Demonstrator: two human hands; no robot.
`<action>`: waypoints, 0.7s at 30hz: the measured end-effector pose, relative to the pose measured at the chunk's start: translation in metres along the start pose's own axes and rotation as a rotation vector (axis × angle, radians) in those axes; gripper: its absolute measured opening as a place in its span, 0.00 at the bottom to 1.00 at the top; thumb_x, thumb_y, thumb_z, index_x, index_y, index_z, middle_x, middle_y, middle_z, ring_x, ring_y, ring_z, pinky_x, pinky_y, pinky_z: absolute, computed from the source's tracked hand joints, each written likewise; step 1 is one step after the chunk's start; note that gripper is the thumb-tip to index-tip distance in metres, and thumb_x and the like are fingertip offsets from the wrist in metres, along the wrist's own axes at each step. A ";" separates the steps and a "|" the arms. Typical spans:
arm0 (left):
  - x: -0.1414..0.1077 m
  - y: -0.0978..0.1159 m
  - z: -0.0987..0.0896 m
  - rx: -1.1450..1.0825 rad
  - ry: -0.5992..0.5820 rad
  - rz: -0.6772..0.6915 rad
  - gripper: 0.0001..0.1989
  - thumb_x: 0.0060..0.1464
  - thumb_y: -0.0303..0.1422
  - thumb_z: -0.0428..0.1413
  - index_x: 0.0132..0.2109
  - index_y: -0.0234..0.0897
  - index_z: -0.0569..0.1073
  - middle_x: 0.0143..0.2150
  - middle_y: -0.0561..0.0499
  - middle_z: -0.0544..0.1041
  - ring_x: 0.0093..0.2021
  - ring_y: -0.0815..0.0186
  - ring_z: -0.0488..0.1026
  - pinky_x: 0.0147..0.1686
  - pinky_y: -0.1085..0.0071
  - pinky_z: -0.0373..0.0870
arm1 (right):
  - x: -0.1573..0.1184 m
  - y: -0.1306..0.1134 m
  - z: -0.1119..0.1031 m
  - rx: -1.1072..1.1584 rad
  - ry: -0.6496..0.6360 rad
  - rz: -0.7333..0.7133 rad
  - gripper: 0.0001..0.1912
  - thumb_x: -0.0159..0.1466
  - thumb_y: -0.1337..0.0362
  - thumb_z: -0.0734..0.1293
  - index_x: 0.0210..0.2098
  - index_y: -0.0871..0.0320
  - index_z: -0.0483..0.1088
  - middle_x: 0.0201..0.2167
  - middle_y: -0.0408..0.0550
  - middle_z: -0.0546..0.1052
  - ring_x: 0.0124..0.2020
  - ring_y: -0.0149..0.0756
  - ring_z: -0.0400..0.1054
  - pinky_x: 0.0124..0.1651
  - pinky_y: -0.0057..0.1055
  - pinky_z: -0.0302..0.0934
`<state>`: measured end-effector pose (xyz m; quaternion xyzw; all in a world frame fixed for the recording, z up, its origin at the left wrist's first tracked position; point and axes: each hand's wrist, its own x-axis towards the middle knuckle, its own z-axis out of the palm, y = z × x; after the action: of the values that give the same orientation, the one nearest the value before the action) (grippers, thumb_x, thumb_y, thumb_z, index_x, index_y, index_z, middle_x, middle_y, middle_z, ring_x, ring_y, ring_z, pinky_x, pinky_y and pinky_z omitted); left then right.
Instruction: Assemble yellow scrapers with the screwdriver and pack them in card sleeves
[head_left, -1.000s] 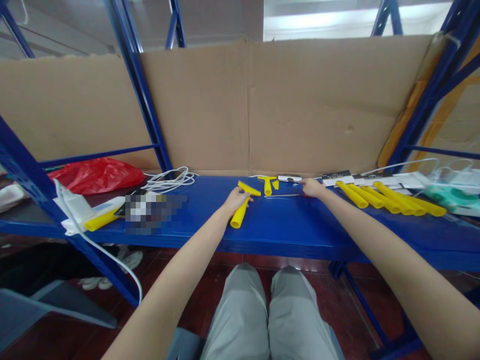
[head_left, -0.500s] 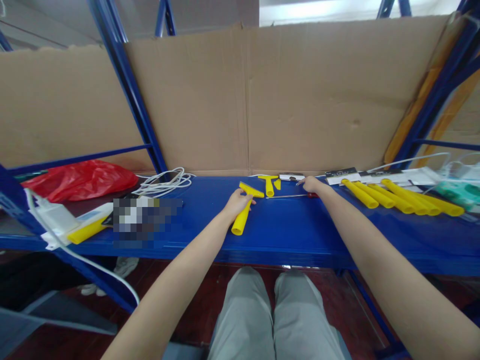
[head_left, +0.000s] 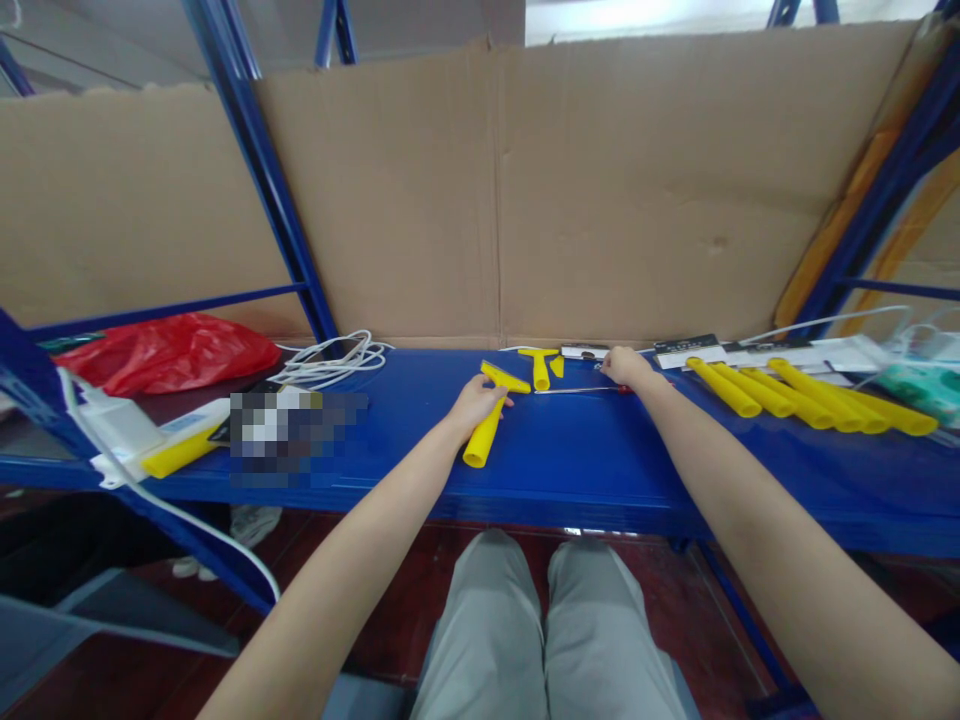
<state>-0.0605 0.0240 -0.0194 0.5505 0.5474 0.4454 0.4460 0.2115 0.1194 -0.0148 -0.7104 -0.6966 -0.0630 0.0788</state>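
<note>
My left hand (head_left: 477,400) is closed around a yellow T-shaped scraper (head_left: 484,436), its wide head up and its hollow round handle toward me. Over at the back of the shelf, my right hand (head_left: 624,366) has its fingers pinched together by some tiny shiny metal bits; what they hold is too small to make out. Under that hand lies a screwdriver (head_left: 574,390), its long thin shaft pointing left and its red handle partly covered. Between my hands, a second yellow scraper (head_left: 540,368) lies beside a small yellow piece (head_left: 557,366).
Several yellow handled scrapers (head_left: 810,398) lie in a row at right, with black-and-white packaging (head_left: 688,352). A flat packet (head_left: 585,352) rests against the cardboard wall (head_left: 600,200). At left are a white cable (head_left: 337,362), a red bag (head_left: 172,355) and a power strip (head_left: 120,462).
My right hand has shifted slightly, its fingers now drawn closer together over the small metal bits. My left hand keeps hold of the scraper. The view has moved a little.
</note>
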 end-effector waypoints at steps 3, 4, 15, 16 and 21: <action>0.000 0.000 0.000 -0.009 -0.006 0.002 0.11 0.55 0.22 0.51 0.47 0.30 0.65 0.25 0.51 0.76 0.16 0.73 0.65 0.21 0.75 0.63 | -0.004 -0.002 -0.003 0.017 0.005 -0.017 0.13 0.59 0.70 0.62 0.39 0.63 0.77 0.36 0.57 0.79 0.41 0.42 0.73 0.43 0.29 0.63; 0.000 -0.001 -0.001 -0.011 -0.011 0.002 0.11 0.55 0.22 0.52 0.47 0.30 0.65 0.25 0.51 0.76 0.16 0.73 0.65 0.21 0.75 0.63 | -0.005 -0.002 -0.004 0.026 0.004 -0.022 0.13 0.59 0.71 0.62 0.38 0.63 0.77 0.35 0.57 0.79 0.40 0.42 0.73 0.42 0.28 0.63; 0.000 -0.001 0.000 -0.013 0.000 0.007 0.12 0.55 0.24 0.53 0.47 0.31 0.66 0.26 0.49 0.76 0.19 0.71 0.69 0.22 0.77 0.64 | -0.005 0.013 -0.002 0.091 -0.017 0.041 0.10 0.55 0.69 0.67 0.36 0.62 0.78 0.31 0.52 0.80 0.32 0.39 0.73 0.36 0.26 0.64; -0.001 -0.001 0.000 -0.010 -0.003 0.009 0.12 0.55 0.24 0.53 0.47 0.31 0.66 0.26 0.49 0.76 0.19 0.72 0.69 0.21 0.77 0.64 | -0.006 0.015 -0.002 0.084 -0.023 0.049 0.09 0.56 0.68 0.68 0.35 0.62 0.78 0.30 0.53 0.80 0.32 0.39 0.73 0.35 0.26 0.64; -0.003 0.000 -0.001 0.011 -0.008 0.013 0.10 0.55 0.23 0.51 0.46 0.30 0.66 0.26 0.50 0.76 0.18 0.73 0.67 0.21 0.77 0.64 | -0.009 0.019 -0.005 0.081 -0.059 0.036 0.09 0.56 0.68 0.67 0.34 0.63 0.78 0.30 0.53 0.79 0.31 0.38 0.73 0.34 0.25 0.63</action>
<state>-0.0615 0.0207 -0.0193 0.5584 0.5444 0.4431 0.4422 0.2305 0.1094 -0.0126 -0.7207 -0.6875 -0.0125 0.0882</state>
